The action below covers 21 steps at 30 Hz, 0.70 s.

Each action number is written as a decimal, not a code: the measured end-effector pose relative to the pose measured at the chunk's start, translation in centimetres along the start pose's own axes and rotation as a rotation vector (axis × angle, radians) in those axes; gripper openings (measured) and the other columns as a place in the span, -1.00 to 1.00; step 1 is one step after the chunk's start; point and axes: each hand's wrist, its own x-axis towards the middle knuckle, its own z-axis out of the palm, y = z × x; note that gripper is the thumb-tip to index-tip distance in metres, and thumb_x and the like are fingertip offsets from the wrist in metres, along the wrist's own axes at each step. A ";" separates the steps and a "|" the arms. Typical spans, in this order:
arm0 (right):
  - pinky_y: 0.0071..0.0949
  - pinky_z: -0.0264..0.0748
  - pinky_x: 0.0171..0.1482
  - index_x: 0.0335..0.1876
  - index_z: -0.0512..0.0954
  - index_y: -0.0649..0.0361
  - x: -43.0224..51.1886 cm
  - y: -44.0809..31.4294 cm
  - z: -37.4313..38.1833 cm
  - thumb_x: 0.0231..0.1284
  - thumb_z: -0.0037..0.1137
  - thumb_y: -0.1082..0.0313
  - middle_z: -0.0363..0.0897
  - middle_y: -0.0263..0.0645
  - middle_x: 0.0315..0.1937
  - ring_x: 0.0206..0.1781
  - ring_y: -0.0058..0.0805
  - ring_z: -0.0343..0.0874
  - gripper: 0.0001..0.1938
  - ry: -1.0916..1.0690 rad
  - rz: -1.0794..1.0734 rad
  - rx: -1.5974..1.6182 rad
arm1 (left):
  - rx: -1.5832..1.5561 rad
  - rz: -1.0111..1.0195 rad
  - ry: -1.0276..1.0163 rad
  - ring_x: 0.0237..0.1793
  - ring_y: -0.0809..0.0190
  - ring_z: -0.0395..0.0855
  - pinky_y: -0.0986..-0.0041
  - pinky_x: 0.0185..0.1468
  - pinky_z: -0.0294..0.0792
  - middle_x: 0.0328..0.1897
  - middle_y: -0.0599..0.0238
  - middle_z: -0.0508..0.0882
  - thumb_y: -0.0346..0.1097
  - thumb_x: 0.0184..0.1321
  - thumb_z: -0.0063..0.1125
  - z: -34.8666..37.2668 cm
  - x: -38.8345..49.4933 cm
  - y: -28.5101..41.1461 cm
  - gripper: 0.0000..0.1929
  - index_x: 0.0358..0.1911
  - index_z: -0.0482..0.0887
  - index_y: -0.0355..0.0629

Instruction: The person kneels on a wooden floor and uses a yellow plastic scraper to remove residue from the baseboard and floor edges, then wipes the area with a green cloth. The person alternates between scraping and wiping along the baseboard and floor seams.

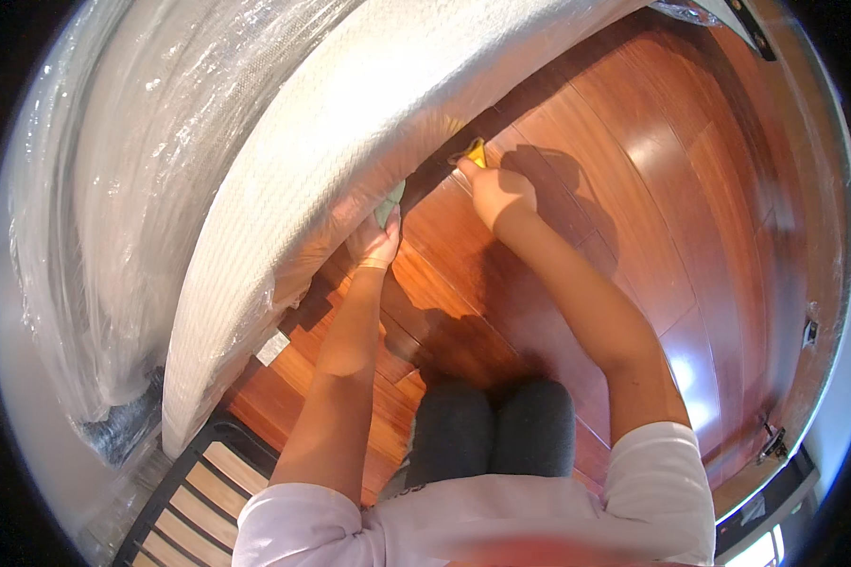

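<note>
A pale green cloth (390, 204) is gripped in my left hand (374, 239), right at the lower edge of a white mattress (305, 135). That hand is partly tucked under the mattress edge. Further along the same edge, my right hand (502, 193) is low over the wooden floor (468, 283) and holds a small yellow piece (476, 153), which looks like cloth. Its far side lies in the dark shadow beside the mattress. The mattress leans in front of me, on the left.
Clear plastic wrapping (149, 142) covers a large bulky item behind the mattress. A black slatted frame (202, 489) stands at the lower left. A small white piece (271, 347) lies on the floor near the mattress. A panel with metal fittings (773, 445) borders the right side.
</note>
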 end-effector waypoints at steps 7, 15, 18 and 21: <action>-0.17 0.54 -0.09 0.30 0.35 -0.30 -0.8 -0.4 0.8 0.33 -0.32 0.32 0.63 -0.01 -0.15 -0.09 -0.10 0.64 -0.55 0.121 0.016 -0.017 | -0.016 -0.015 -0.018 0.34 -0.27 0.22 -0.03 0.36 0.07 0.35 -0.18 0.31 0.05 0.16 0.11 -0.3 0.0 0.2 -0.33 0.26 0.37 -0.24; -0.23 0.54 -0.06 0.29 0.32 -0.32 -0.8 -1.4 0.4 0.26 -0.15 0.37 0.62 -0.12 -0.07 -0.03 -0.14 0.63 -0.52 0.063 0.100 -0.058 | -0.047 -0.023 -0.030 0.32 -0.23 0.27 -0.02 0.32 0.14 0.37 -0.09 0.32 0.06 0.15 0.13 -0.4 0.2 0.1 -0.34 0.25 0.38 -0.21; -0.20 0.52 -0.02 0.27 0.35 -0.32 -0.5 -1.0 1.0 0.26 -0.12 0.30 0.61 -0.13 -0.06 -0.01 -0.11 0.61 -0.55 0.112 0.056 -0.127 | -0.033 0.055 0.064 0.31 -0.22 0.29 0.01 0.31 0.17 0.37 -0.08 0.32 0.06 0.15 0.14 -0.3 0.2 0.1 -0.35 0.25 0.39 -0.18; -0.17 0.50 -0.01 0.26 0.36 -0.31 -0.9 -0.6 1.6 0.26 -0.11 0.29 0.61 -0.11 -0.04 -0.01 -0.10 0.60 -0.56 0.133 0.028 -0.106 | -0.022 0.037 0.031 0.33 -0.20 0.27 0.00 0.32 0.16 0.37 -0.07 0.32 0.06 0.15 0.13 0.0 0.2 -0.1 -0.35 0.25 0.39 -0.17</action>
